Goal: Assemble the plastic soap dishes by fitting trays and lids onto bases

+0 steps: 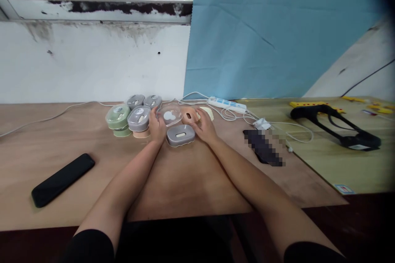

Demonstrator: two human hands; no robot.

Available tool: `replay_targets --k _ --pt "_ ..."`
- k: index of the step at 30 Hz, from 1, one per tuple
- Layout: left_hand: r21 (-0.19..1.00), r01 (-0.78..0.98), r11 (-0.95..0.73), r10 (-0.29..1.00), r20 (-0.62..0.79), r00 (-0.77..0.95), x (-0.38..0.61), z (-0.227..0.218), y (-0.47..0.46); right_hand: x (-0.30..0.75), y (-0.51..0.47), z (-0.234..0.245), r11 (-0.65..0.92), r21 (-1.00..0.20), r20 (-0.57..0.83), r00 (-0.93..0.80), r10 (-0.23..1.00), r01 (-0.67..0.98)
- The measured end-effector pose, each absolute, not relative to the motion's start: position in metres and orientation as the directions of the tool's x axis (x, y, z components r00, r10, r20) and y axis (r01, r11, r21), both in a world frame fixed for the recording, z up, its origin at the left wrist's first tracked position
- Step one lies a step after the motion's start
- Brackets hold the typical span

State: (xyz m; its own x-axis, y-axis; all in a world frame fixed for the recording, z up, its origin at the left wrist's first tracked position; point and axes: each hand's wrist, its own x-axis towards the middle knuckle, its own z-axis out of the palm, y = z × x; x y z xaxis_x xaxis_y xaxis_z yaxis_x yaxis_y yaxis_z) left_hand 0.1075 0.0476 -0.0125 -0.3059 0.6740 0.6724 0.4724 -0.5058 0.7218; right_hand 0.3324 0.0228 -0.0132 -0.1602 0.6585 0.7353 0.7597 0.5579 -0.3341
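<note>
My left hand [157, 125] is at the left edge of a clear plastic lid [171, 116] with a whitish round patch, its fingers closed on that edge. My right hand [206, 126] has thumb and fingers around the right end of an orange oval piece [188, 113] with a dark slot. A cream piece [208, 111] lies just behind the right fingers, partly hidden. Between my wrists sits a grey oval box [180, 136] with a clear cover and a pale slot. Left of my left hand, a grey lidded box [138, 118] rests on an orange one.
Green boxes [118, 116] are stacked at the left, with grey ones [135, 101] behind. A black phone [63, 180] lies front left. A white power strip [227, 104] with cables, a blurred dark object [263, 148] and a black strap frame [336, 127] are to the right.
</note>
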Motion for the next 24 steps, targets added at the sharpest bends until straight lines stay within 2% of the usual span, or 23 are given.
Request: replay_targets --k 5,12,24 --pt "0.777 0.434 -0.456 0.752 0.597 -0.278 0.117 -0.018 0.061 0.331 0.018 -0.009 0.572 -0.344 0.704 -0.199 0.682 0.744" --pt "0.813 0.473 -0.34 0.85 0.481 -0.216 0.11 -0.027 0.065 0.331 0.017 -0.01 0.584 -0.362 0.695 -0.207 0.689 0.727" --pt "0.743 0.555 -0.374 0.867 0.493 -0.076 0.104 -0.041 0.073 0.334 0.019 -0.014 0.59 -0.37 0.679 -0.225 0.699 0.717"
